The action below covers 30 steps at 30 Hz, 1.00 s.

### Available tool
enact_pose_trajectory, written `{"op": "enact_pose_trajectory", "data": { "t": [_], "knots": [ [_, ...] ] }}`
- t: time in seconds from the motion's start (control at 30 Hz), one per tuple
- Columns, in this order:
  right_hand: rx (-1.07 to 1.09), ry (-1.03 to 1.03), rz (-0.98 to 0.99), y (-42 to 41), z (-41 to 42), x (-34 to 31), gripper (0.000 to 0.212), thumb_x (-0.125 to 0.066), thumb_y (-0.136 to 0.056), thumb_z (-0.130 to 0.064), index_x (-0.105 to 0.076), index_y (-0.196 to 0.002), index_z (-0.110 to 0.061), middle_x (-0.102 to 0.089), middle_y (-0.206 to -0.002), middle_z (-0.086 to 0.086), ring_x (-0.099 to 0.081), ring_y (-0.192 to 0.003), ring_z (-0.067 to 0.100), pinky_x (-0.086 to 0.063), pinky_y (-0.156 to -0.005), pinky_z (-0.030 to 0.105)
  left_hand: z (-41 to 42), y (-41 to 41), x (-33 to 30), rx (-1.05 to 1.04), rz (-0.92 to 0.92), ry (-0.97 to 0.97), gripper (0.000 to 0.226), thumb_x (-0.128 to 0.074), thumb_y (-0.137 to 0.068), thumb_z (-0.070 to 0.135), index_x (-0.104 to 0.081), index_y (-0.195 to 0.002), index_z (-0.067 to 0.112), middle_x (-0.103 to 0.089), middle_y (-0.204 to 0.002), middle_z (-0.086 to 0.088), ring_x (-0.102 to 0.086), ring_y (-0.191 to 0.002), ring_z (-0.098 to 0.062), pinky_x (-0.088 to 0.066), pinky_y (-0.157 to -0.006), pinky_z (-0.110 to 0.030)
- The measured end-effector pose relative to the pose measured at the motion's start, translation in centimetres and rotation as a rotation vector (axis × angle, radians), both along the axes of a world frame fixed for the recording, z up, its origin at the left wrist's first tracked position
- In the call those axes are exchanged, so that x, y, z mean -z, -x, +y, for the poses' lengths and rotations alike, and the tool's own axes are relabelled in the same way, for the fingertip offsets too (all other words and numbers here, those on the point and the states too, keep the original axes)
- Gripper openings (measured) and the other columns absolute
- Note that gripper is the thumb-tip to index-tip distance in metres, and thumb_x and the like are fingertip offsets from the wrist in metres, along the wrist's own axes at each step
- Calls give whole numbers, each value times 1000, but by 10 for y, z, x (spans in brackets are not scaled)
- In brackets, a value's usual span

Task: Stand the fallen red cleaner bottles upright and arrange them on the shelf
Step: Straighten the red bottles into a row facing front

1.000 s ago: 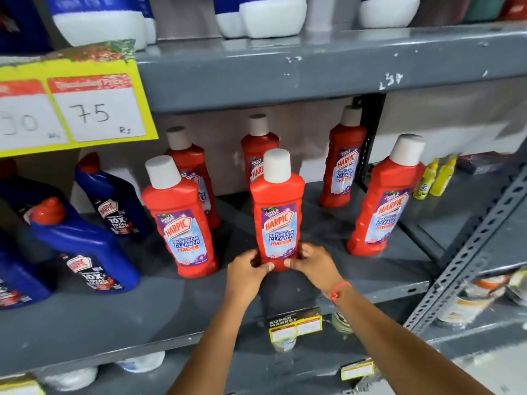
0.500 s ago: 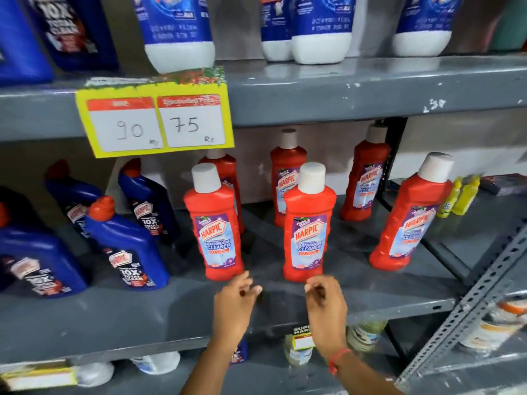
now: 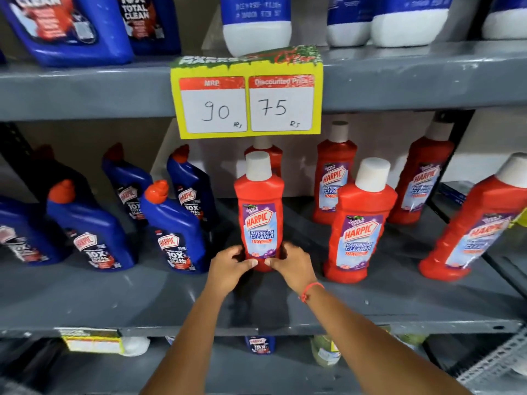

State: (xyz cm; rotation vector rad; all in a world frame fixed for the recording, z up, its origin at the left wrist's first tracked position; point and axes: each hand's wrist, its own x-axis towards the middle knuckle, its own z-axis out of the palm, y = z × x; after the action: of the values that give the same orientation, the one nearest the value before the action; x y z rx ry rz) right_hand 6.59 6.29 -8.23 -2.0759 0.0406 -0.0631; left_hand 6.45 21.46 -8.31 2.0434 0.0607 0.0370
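Observation:
Several red cleaner bottles with white caps stand upright on the grey middle shelf (image 3: 85,297). My left hand (image 3: 229,267) and my right hand (image 3: 291,266) both grip the base of the front left red bottle (image 3: 259,206), which is upright. A second front red bottle (image 3: 358,223) stands to its right, and a third (image 3: 473,226) farther right. Behind them stand three more red bottles: one (image 3: 271,155) partly hidden behind the held bottle, one in the middle (image 3: 333,175) and one on the right (image 3: 422,178).
Several blue cleaner bottles (image 3: 174,223) stand on the left half of the same shelf. A yellow price tag (image 3: 246,95) hangs from the upper shelf edge (image 3: 85,92), above the held bottle. More bottles stand on the top shelf (image 3: 256,24) and below.
Both hands let go of the middle front bottle, drew back, then moved left and closed on the base of the front left bottle. The view has shifted left.

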Motion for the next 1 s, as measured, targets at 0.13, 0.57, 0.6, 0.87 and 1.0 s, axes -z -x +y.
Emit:
{"op": "enact_pose_trajectory", "data": {
  "t": [0.13,0.57,0.6,0.87,1.0],
  "knots": [
    [-5,16,0,1,-1,1,32,-71,-74,-13,-62,-103,-4,-69,-114,11,-64,-101,21,-43,-77,16,0,-2,3,-20,-6,-28,40,-72,-71,16,-61,-109,7,-68,-107,-11,-61,-88,-19,-46,-78,-28],
    [-37,-17,-7,33,-5,6,36,-70,-76,-13,-58,-109,-5,-67,-117,9,-59,-94,10,-45,-80,18,-2,31,3,-15,-60,-61,30,-71,-71,14,-64,-100,10,-70,-103,-7,-61,-80,-12,-44,-67,-17],
    [-40,-17,-9,34,-5,6,37,-70,-76,-13,-58,-111,-5,-67,-118,9,-61,-98,13,-45,-81,18,-3,33,3,-16,-60,-59,31,-71,-71,14,-64,-100,10,-70,-103,-8,-62,-82,-14,-46,-71,-20],
    [-40,-4,-14,36,-8,7,36,-69,-77,-12,-58,-111,-6,-67,-117,9,-63,-104,19,-46,-85,21,-8,39,0,-56,-68,-108,29,-71,-70,16,-65,-98,10,-71,-101,-10,-60,-78,-14,-44,-73,-23],
    [-44,-22,-9,36,-7,7,38,-68,-77,-12,-57,-113,-6,-66,-119,9,-62,-105,18,-46,-86,22,-8,38,2,-55,-68,-99,30,-71,-71,16,-64,-99,9,-71,-102,-10,-61,-80,-15,-45,-74,-24]
  ]
}}
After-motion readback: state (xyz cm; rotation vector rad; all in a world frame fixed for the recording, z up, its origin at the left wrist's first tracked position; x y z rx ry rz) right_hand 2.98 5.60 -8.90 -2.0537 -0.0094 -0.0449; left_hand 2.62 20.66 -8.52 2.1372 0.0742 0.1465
